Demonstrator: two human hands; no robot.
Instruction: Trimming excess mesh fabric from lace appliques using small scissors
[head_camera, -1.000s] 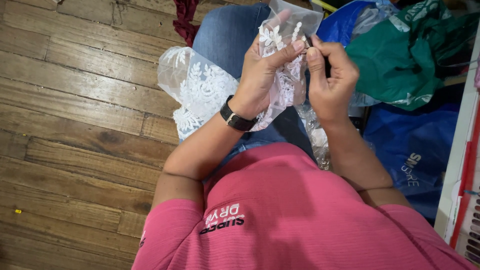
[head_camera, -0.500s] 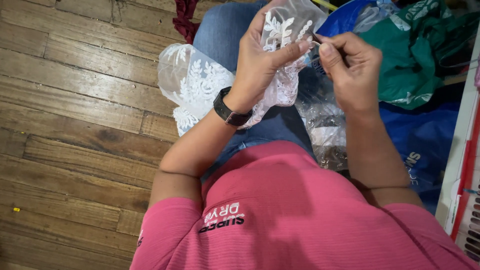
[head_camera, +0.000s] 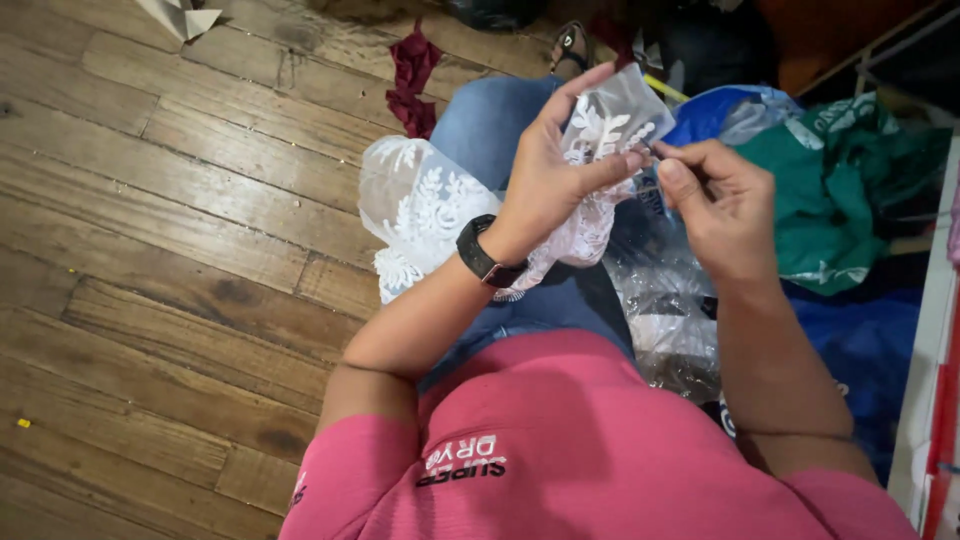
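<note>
We are looking down over a pink shirt (head_camera: 600, 450) and blue jeans (head_camera: 490, 120) at a seated person working above the lap. A clear plastic bag (head_camera: 665, 310) is lying crumpled on the right thigh.

The left hand (head_camera: 550, 170), with a black watch (head_camera: 482, 255) on the wrist, is gripping the lace (head_camera: 430, 205), thumb closed over its upper edge and fingers spread behind it. The lace is hanging from that grip, draping down across the left knee and off its outer side.

The right hand (head_camera: 720, 200) is pinched shut just beside the left thumb, fingertips closed on something thin at the lace edge. We are taking it for a needle or pin, but it is too small to confirm. The two hands are nearly touching.

We are judging the lace to be very light, limp and sheer, with stiffer embroidered leaf motifs. It will fold and slide freely, and the net ground looks liable to snag or tear. The firmer embroidered border, close to the working point, is where we would take hold.

Beyond the knees, green fabric (head_camera: 850, 190) and blue fabric (head_camera: 720, 115) are lying heaped at right, and a dark red scrap (head_camera: 412, 75) is lying on the plank floor (head_camera: 150, 250).
</note>
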